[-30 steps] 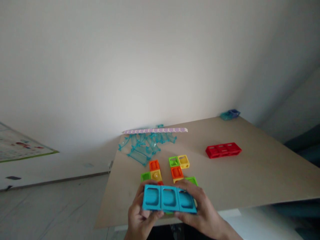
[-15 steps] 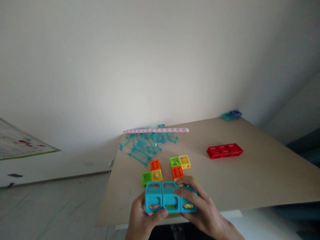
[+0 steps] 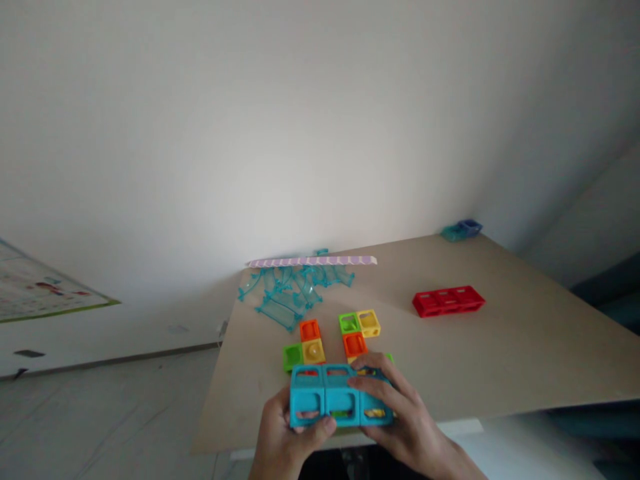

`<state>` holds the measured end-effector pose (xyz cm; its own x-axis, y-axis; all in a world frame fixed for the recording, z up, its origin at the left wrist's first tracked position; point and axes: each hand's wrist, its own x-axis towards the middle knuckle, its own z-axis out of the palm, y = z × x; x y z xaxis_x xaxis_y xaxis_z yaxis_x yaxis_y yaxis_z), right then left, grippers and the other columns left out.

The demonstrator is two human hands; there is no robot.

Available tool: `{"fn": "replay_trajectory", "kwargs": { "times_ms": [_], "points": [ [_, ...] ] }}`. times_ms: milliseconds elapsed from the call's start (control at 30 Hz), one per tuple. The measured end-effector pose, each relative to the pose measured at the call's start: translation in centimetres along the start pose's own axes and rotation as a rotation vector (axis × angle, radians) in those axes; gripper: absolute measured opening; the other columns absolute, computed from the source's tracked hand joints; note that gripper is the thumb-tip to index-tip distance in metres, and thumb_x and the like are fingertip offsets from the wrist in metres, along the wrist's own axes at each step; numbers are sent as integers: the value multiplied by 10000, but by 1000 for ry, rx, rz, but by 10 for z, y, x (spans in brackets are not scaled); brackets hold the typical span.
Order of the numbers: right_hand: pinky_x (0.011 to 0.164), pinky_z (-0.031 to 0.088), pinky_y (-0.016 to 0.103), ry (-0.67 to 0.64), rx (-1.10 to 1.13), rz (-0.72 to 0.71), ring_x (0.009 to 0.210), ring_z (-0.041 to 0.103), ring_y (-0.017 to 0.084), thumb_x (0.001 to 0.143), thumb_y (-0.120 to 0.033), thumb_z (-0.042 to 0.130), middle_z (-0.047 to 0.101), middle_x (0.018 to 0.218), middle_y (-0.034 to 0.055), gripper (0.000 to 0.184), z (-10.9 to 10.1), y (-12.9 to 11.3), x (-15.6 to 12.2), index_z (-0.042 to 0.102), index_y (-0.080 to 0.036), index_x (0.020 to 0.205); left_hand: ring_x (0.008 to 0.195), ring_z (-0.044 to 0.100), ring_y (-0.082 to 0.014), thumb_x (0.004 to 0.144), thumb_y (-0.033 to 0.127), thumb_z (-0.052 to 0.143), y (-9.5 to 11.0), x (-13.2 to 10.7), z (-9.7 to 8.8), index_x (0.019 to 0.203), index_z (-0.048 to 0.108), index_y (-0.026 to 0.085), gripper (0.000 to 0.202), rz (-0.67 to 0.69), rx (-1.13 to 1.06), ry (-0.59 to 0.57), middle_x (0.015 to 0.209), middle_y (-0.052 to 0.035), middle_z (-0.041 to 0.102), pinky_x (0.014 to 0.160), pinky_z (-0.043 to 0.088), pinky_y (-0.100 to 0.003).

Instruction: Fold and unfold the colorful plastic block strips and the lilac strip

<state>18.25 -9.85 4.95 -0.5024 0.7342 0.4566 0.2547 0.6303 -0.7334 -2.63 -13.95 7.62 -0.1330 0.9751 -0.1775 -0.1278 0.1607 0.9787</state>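
Observation:
A row of three joined blue cube blocks point(image 3: 342, 399) with open windows is held up at the table's near edge. My left hand point(image 3: 286, 433) grips its left end, thumb along the lower front edge. My right hand point(image 3: 400, 417) wraps round the right end, fingers over the top and front. Bits of yellow, green and red show through the windows. Just beyond lie small cube blocks: on the left a green block point(image 3: 293, 358), a yellow one point(image 3: 313, 351) and an orange one point(image 3: 309, 330); on the right another orange block point(image 3: 355, 345), partly behind my hand.
Clear teal track pieces point(image 3: 287, 307) lie heaped at the back left, beside a purple patterned strip point(image 3: 313, 261) along the wall. A red three-cube block point(image 3: 449, 301) rests on the right. Blue and teal pieces point(image 3: 463, 230) sit in the far right corner of the table point(image 3: 500, 360).
Both hands hold the blue blocks in nearly the same place. The whole view has shifted very slightly; nothing on the table has been moved.

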Motion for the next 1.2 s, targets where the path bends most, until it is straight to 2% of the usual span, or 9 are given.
{"fn": "replay_trajectory", "kwargs": {
  "times_ms": [167, 267, 367, 500, 633, 767, 867, 1067, 1200],
  "points": [
    [984, 439, 474, 63, -196, 52, 1228, 454, 331, 791, -145, 624, 487, 1313, 116, 540, 5, -7, 4, 514, -294, 1298, 707, 708, -241, 626, 390, 824, -5, 4, 0, 848, 738, 150, 338, 3, 48, 11, 742, -82, 758, 696, 568, -318],
    [1055, 277, 600, 155, -417, 96, 1239, 412, 364, 724, -59, 582, 531, 1287, 101, 642, 13, -17, 8, 525, -305, 1315, 712, 700, -229, 682, 357, 791, -12, 5, 10, 897, 729, 159, 299, 54, 122, -20, 799, -83, 760, 689, 566, -299],
    [1093, 150, 623, 179, -499, 97, 1194, 447, 350, 669, -39, 559, 594, 1205, 77, 711, 13, -21, 8, 523, -316, 1322, 763, 702, -242, 707, 333, 763, -20, 4, 26, 952, 724, 174, 295, 160, 132, -92, 893, -101, 750, 698, 572, -304],
    [1058, 258, 555, 237, -576, 146, 1055, 536, 301, 641, -33, 520, 653, 1071, 61, 664, -21, -3, 5, 579, -298, 1246, 1047, 650, -302, 707, 274, 749, -26, 4, 33, 1121, 686, 216, 423, 482, 295, -79, 1137, -131, 684, 887, 546, -381],
    [989, 355, 507, 200, -840, 309, 1023, 570, 281, 628, -18, 487, 684, 1042, 58, 544, -79, 45, -11, 676, -257, 1079, 1159, 594, -273, 800, 178, 640, -31, 10, 15, 1200, 622, 237, 404, 693, 615, -19, 1228, -121, 633, 977, 503, -418],
    [1047, 254, 651, 12, -1038, 405, 1095, 582, 302, 578, 4, 444, 697, 1065, 57, 635, -118, 99, -40, 676, -258, 1108, 1154, 597, -254, 831, 162, 604, -42, 16, 1, 1183, 593, 225, 358, 716, 711, 21, 1195, -117, 644, 951, 528, -398],
    [1045, 201, 725, -18, -1094, 436, 1108, 590, 317, 584, 7, 430, 691, 1104, 74, 690, -132, 124, -59, 654, -278, 1172, 1128, 613, -252, 842, 179, 593, -48, 18, -1, 1116, 620, 228, 280, 701, 700, 27, 1162, -108, 658, 922, 546, -385],
    [1021, 189, 774, 32, -1144, 450, 1320, 414, 385, 574, 5, 420, 540, 1334, 175, 822, -137, 118, -58, 510, -204, 1364, 1095, 624, -252, 866, 250, 573, -53, 19, 3, 1040, 650, 221, 192, 654, 620, 66, 1136, -110, 660, 900, 546, -375],
    [1051, 223, 730, 61, -1093, 427, 1330, 406, 372, 793, -100, 409, 513, 1384, 171, 597, -125, 107, -35, 493, -163, 1381, 1075, 630, -251, 879, 306, 562, -54, 20, 7, 1006, 664, 215, 186, 628, 604, 91, 1112, -112, 667, 898, 542, -369]
  ]
}}
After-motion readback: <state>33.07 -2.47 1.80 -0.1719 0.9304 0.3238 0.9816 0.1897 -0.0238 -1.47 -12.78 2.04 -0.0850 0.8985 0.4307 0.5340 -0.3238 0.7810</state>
